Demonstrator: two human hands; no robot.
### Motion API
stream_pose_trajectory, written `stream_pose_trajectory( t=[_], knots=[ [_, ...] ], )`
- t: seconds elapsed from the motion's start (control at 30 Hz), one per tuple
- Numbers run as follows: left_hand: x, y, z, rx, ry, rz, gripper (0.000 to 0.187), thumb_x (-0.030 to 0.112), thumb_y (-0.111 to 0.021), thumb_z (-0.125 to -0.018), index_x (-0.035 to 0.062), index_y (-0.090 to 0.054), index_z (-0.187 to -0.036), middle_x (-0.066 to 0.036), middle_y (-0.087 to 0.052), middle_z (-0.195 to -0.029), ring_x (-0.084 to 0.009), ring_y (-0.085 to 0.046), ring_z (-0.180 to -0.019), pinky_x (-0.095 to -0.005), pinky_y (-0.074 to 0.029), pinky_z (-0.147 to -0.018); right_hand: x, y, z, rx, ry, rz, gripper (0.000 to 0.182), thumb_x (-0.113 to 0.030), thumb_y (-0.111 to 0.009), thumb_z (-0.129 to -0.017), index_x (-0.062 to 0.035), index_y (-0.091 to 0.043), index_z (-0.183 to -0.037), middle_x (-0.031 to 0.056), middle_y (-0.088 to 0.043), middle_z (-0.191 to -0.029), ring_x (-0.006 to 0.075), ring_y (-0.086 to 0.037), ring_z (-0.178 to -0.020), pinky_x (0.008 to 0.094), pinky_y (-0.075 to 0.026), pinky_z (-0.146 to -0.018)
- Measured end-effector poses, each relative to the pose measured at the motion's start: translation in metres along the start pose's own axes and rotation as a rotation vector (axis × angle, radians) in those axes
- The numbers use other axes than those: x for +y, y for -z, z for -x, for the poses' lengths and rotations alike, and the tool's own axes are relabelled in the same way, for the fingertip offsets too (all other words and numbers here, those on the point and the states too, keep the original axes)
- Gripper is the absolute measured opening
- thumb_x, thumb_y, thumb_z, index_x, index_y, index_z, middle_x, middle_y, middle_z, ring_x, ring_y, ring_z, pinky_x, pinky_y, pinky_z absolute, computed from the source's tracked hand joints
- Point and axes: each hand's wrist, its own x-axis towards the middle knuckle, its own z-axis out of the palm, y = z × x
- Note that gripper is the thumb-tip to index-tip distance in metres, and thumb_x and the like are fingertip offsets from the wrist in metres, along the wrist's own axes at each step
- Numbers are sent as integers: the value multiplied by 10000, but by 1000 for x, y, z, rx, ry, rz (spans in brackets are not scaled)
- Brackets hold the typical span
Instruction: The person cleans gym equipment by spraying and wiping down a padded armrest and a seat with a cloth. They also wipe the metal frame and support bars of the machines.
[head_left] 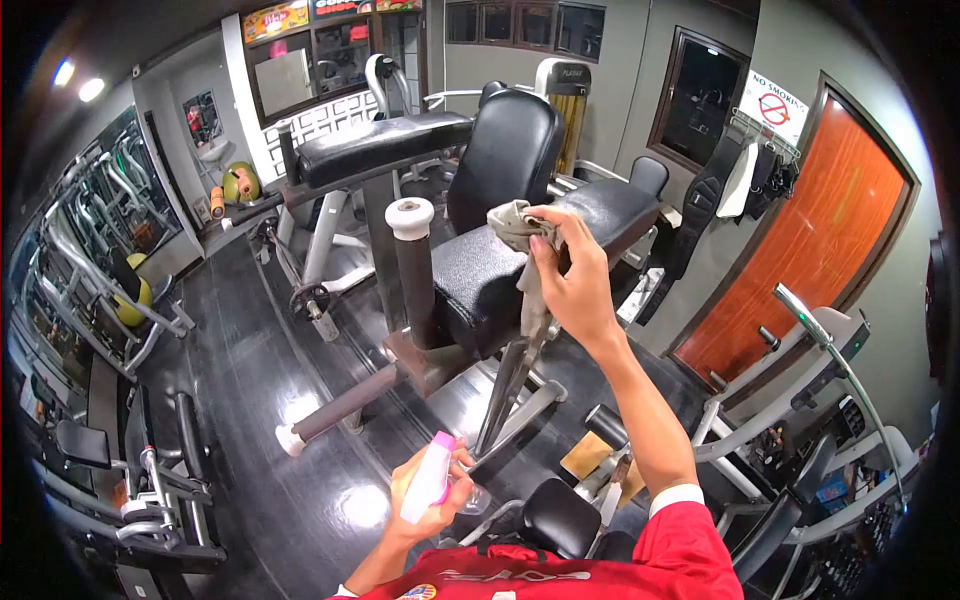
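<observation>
The right hand pinches a crumpled cloth near the black seat; the left hand grasps a bottle. Progress, I cannot tell.

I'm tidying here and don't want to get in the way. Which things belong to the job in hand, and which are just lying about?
Job:
- cloth, in the right hand
- bottle, in the left hand
- probably the seat

Apparently lying about:
- ball
- orange roller
</observation>
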Motion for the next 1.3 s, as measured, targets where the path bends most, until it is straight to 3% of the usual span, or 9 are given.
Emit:
stream_pose_trajectory(
  t=[0.13, 0.4, 0.6, 0.67, 0.93, 1.0, 1.07, 1.1, 1.3],
  knots=[
    [2, -3, 2, 43, 13, -14, 347, 35, -667, -742, -55, -570, -1063, -110, -638, -815, -155, -639, -647, -263, -504, -606, -24, -25, 10, -306, 335, 246, 325, -113, -580, -799, -46, -523, -1111, 151, -546, -1095, 336, -535, -993, 416, -427, -862],
    [-6, -4, 12, 107, 31, 23, 309, -16, -636, -755, -54, -562, -1052, -103, -613, -831, -141, -630, -660, -262, -513, -600, 39, -89, -69, -359, 231, 184, 354, -87, -621, -788, -64, -479, -1112, 188, -539, -968, 385, -539, -934, 419, -448, -775],
    [-7, 1, 13, 90, -34, 20, 231, -21, -619, -786, -41, -525, -996, -113, -576, -864, -157, -632, -684, -266, -518, -589, 18, -89, -77, -720, 117, 307, 298, -59, -568, -763, -53, -548, -1060, 209, -571, -998, 387, -553, -949, 425, -452, -784],
    [-4, 0, 15, 103, -16, 103, 227, -22, -621, -790, -33, -518, -992, -123, -571, -889, -163, -630, -682, -272, -519, -589, 30, -81, -61, -468, 336, 185, 282, -39, -544, -744, -47, -561, -1026, 202, -567, -990, 382, -553, -942, 420, -451, -785],
    [-2, 2, 4, 119, -24, 266, 302, -30, -637, -788, -18, -470, -1039, -148, -556, -955, -170, -617, -671, -277, -512, -595, -22, 24, 22, -395, 381, 161, 384, 40, -583, -681, -87, -583, -1043, 119, -591, -975, 349, -576, -892, 426, -462, -777],
    [4, 0, -8, 81, -24, 118, 334, -20, -630, -795, -18, -451, -1076, -140, -571, -970, -140, -613, -661, -249, -500, -587, -21, 49, 38, -650, 111, -95, 414, 102, -577, -647, -62, -589, -1027, 119, -600, -992, 321, -587, -919, 389, -464, -803],
    [17, -5, -23, 99, 31, 105, 309, -12, -633, -794, -16, -469, -1057, -125, -587, -947, -123, -608, -643, -236, -492, -570, -2, 64, 66, -606, -20, -219, 445, 146, -559, -622, -36, -584, -1027, 114, -602, -1010, 286, -596, -945, 343, -461, -829],
    [22, -9, -30, 126, 87, 88, 286, -4, -636, -794, -14, -488, -1039, -110, -603, -925, -107, -604, -625, -223, -484, -552, 4, 68, 83, -481, -119, -297, 455, 184, -495, -575, 6, -569, -987, 120, -596, -1021, 243, -583, -968, 324, -431, -866],
    [28, -38, -73, 5, 77, 70, 226, 15, -652, -799, -13, -520, -980, -60, -603, -791, -86, -575, -556, -216, -460, -486, 40, 78, 171, 79, -400, -414, 204, -63, -556, -838, -12, -531, -1033, 69, -583, -1022, 143, -522, -966, 282, -394, -877]
  ],
)
